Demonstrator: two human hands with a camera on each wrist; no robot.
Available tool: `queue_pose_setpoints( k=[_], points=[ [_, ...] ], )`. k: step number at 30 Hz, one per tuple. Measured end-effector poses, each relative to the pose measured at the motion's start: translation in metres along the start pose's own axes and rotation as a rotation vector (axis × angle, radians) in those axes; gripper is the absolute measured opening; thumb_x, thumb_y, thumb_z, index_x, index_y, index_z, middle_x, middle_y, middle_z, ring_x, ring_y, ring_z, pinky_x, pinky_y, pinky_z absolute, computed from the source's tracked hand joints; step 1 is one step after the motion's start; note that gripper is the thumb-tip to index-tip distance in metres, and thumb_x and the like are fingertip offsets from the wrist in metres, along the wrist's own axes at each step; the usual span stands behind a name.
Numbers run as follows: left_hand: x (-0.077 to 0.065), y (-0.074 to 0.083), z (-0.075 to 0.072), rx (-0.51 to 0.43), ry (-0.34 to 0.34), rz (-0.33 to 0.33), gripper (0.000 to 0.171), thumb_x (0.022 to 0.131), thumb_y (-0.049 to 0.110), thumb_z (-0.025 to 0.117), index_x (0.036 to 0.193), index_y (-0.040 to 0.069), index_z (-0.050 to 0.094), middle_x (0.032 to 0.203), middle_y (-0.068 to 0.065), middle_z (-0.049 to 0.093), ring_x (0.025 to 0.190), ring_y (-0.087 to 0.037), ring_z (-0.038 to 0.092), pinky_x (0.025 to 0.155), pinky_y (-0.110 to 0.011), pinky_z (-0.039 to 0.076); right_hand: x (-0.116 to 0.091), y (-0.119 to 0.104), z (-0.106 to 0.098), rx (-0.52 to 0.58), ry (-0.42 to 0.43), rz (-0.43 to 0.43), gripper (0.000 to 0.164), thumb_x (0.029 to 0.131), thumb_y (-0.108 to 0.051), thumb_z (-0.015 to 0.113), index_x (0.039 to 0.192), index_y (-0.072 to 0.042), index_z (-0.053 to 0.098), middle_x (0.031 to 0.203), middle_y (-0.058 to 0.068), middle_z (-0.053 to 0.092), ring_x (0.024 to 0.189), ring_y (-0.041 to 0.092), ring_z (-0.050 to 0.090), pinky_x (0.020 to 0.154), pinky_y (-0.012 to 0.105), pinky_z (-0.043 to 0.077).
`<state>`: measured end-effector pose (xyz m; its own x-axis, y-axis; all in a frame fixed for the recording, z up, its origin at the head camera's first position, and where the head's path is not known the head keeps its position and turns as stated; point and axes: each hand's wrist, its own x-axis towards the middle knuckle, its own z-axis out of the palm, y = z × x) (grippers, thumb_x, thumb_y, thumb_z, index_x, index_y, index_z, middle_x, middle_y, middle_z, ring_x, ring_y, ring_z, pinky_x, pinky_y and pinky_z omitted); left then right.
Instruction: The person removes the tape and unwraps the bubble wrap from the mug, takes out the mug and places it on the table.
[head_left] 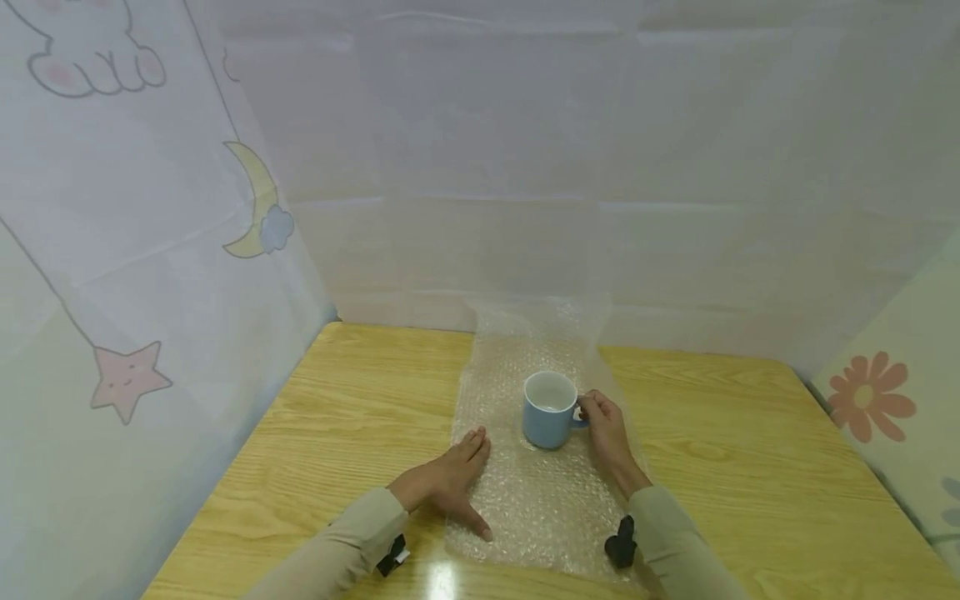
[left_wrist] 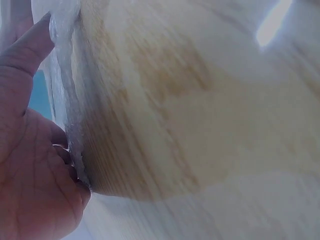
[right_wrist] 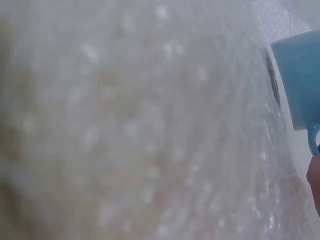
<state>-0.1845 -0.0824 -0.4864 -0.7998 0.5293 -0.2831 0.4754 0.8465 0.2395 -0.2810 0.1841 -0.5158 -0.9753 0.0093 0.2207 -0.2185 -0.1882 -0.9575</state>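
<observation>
A blue mug (head_left: 547,423) with a white inside stands upright over a long sheet of bubble wrap (head_left: 525,508). My right hand (head_left: 606,429) pinches the mug's handle from the right. In the right wrist view the mug (right_wrist: 300,75) shows at the right edge, with fingertips (right_wrist: 314,175) at its handle. My left hand (head_left: 453,479) lies with fingers straight and thumb spread on the left edge of the bubble wrap. The left wrist view shows this hand (left_wrist: 35,150) along the wrap's edge (left_wrist: 67,75), with a bit of blue behind the fingers.
The wooden table (head_left: 360,400) extends on both sides of the bubble wrap. The wrap's far end rises against the pale cloth backdrop (head_left: 487,250) behind the table. Printed cloth (head_left: 187,292) hangs along the left side too.
</observation>
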Motion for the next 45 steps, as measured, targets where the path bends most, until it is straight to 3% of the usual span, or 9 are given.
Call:
queue_pose_setpoints(
  k=[6, 12, 17, 23, 27, 35, 45],
  points=[
    [-0.001, 0.002, -0.002, 0.005, 0.003, -0.005, 0.133, 0.065, 0.074, 0.072, 0.153, -0.002, 0.008, 0.159, -0.020, -0.004, 0.145, -0.030, -0.003, 0.116, -0.039, 0.012, 0.000, -0.007, -0.007, 0.025, 0.031, -0.007, 0.027, 0.098, -0.001, 0.046, 0.079, 0.015, 0.040, 0.072, 0.003, 0.043, 0.075, 0.018, 0.042, 0.073, 0.025, 0.040],
    [-0.003, 0.001, -0.001, 0.024, 0.007, 0.006, 0.132, 0.066, 0.074, 0.071, 0.153, -0.003, 0.008, 0.159, -0.022, -0.004, 0.145, -0.032, -0.002, 0.116, -0.040, 0.013, -0.003, -0.016, -0.011, 0.012, 0.038, 0.006, 0.026, 0.098, -0.002, 0.046, 0.075, 0.010, 0.043, 0.072, 0.000, 0.044, 0.078, 0.016, 0.043, 0.074, 0.024, 0.040],
    [-0.005, -0.001, 0.000, 0.013, 0.023, 0.018, 0.133, 0.065, 0.073, 0.072, 0.153, -0.005, 0.008, 0.158, -0.023, -0.004, 0.145, -0.033, -0.002, 0.115, -0.041, 0.013, -0.008, -0.026, -0.012, 0.009, 0.031, -0.003, 0.028, 0.100, -0.003, 0.045, 0.081, 0.017, 0.042, 0.076, 0.001, 0.045, 0.082, 0.016, 0.043, 0.075, 0.024, 0.041],
    [-0.006, -0.003, 0.002, -0.004, 0.031, 0.027, 0.134, 0.065, 0.074, 0.071, 0.153, -0.004, 0.007, 0.158, -0.022, -0.005, 0.145, -0.033, -0.003, 0.115, -0.042, 0.013, -0.013, -0.037, -0.015, -0.019, 0.047, 0.001, 0.028, 0.101, -0.004, 0.044, 0.085, 0.019, 0.042, 0.081, 0.007, 0.047, 0.080, 0.018, 0.040, 0.076, 0.025, 0.041],
    [-0.006, -0.004, 0.003, 0.003, 0.036, 0.038, 0.134, 0.065, 0.075, 0.070, 0.153, -0.004, 0.007, 0.158, -0.023, -0.005, 0.145, -0.033, -0.002, 0.115, -0.042, 0.013, -0.015, -0.043, -0.018, 0.016, 0.049, -0.005, 0.029, 0.101, -0.004, 0.044, 0.084, 0.020, 0.041, 0.079, 0.004, 0.048, 0.078, 0.017, 0.040, 0.074, 0.024, 0.040],
    [-0.009, -0.005, 0.003, -0.035, 0.042, 0.043, 0.134, 0.064, 0.073, 0.072, 0.153, -0.004, 0.008, 0.159, -0.021, -0.005, 0.145, -0.031, -0.003, 0.115, -0.042, 0.013, -0.019, -0.055, -0.022, 0.096, -0.019, -0.030, 0.033, 0.101, -0.003, 0.043, 0.084, 0.023, 0.034, 0.076, 0.000, 0.044, 0.079, 0.015, 0.038, 0.075, 0.024, 0.038],
    [-0.013, 0.000, 0.000, -0.048, 0.033, 0.041, 0.133, 0.064, 0.069, 0.076, 0.153, -0.004, 0.010, 0.159, -0.021, -0.005, 0.145, -0.033, 0.000, 0.115, -0.043, 0.017, -0.028, -0.069, -0.032, 0.141, -0.037, -0.050, 0.029, 0.102, -0.003, 0.041, 0.075, 0.002, 0.051, 0.078, -0.001, 0.049, 0.073, 0.013, 0.040, 0.071, 0.020, 0.038]
  ],
)
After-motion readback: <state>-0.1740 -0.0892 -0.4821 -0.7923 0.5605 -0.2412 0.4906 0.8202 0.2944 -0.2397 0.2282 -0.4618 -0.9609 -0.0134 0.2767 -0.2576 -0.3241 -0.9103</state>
